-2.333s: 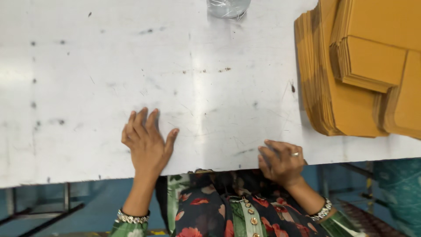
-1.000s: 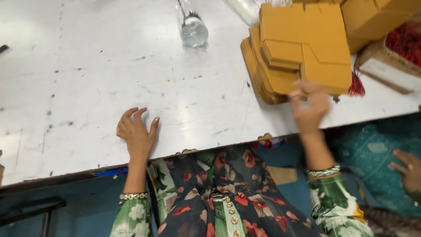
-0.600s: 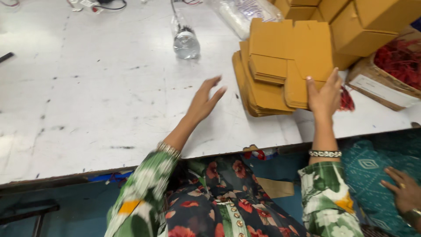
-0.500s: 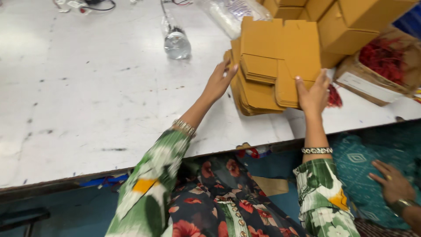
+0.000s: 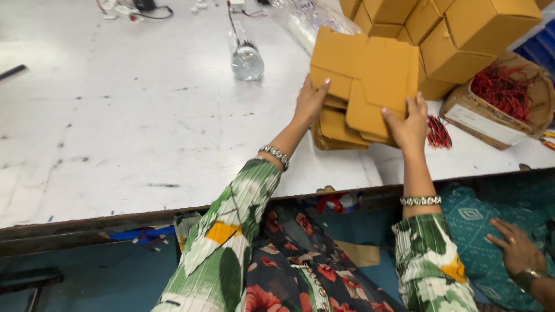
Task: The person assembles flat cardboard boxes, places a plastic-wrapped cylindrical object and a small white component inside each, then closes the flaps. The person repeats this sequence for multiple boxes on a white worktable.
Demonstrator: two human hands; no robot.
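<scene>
Both hands grip one flat brown cardboard blank (image 5: 370, 75), raised off the stack of blanks (image 5: 338, 130) near the table's (image 5: 115, 133) front edge, toward its right end; left hand (image 5: 310, 99) clasps the blank's left edge, right hand (image 5: 408, 123) its lower right edge; folded cardboard boxes (image 5: 462, 34) piled behind; clear bottle (image 5: 245, 52) lies left of the stack; another person's hand (image 5: 515, 251) rests below the table's right corner.

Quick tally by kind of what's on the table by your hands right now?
Flat carton blank held in left hand and right hand: 1
Stack of flat blanks: 1
Folded cardboard boxes in view: 5
Box of red wires: 1
Clear bottle: 1
Total: 9
</scene>
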